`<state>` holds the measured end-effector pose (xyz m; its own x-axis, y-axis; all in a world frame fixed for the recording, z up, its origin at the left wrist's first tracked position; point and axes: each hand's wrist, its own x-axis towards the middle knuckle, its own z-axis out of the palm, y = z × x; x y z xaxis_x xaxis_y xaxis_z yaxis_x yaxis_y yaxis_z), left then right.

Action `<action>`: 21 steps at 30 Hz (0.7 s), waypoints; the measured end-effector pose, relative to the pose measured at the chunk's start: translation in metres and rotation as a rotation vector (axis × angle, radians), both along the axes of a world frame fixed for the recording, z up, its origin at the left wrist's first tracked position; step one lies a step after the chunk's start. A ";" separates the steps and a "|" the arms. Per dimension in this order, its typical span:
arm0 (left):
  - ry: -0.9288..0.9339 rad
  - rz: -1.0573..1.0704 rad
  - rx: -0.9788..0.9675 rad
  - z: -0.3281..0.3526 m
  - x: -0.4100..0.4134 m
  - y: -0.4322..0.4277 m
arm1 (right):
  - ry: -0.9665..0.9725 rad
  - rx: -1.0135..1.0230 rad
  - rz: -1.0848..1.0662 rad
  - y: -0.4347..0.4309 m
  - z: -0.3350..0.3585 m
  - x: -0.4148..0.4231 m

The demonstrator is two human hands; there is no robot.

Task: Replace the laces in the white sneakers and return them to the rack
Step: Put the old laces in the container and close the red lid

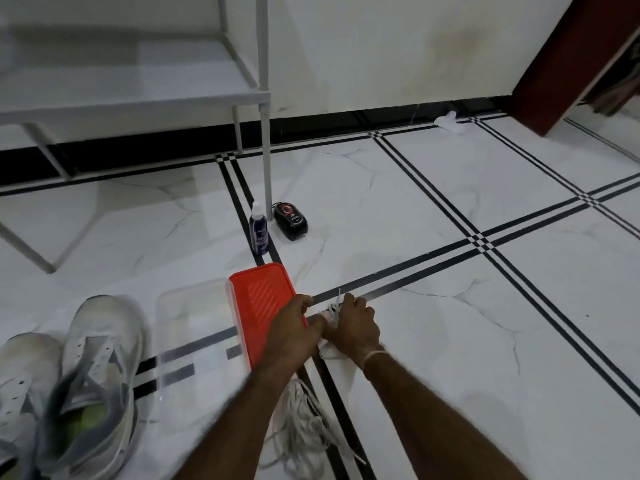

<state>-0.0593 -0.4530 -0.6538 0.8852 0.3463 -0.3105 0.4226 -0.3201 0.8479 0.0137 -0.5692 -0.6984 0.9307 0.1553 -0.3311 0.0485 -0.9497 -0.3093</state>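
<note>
Your left hand (pixel 294 327) and right hand (pixel 356 323) pinched a white lace bundle (pixel 331 310); the sneakers (pixel 100 358) lay well left of them, toes pointing away, nearest your left hand.

Bare forearms (pixel 239 414); pale thread (pixel 375 355) round right wrist.

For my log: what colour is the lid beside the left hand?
Red-orange: the lid shows best in the head view.
</note>
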 end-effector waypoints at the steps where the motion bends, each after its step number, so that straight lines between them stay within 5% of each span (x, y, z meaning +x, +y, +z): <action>1: 0.012 -0.015 -0.021 -0.002 0.007 -0.001 | -0.021 -0.003 0.022 -0.002 -0.006 0.000; 6: 0.027 -0.020 -0.179 -0.014 0.026 -0.008 | 0.047 0.261 -0.102 -0.021 -0.011 0.000; 11: 0.089 0.009 -0.504 -0.002 0.024 -0.014 | 0.409 1.086 -0.227 -0.022 0.033 -0.010; 13: 0.131 0.034 -0.646 0.012 0.017 -0.013 | 0.378 1.114 -0.147 -0.010 0.050 -0.015; 18: 0.004 0.227 -0.895 0.046 0.002 0.014 | 0.009 0.796 0.045 0.029 0.065 -0.031; 21: -0.017 0.235 -0.846 0.060 -0.013 0.037 | 0.248 1.141 -0.069 0.057 0.088 -0.053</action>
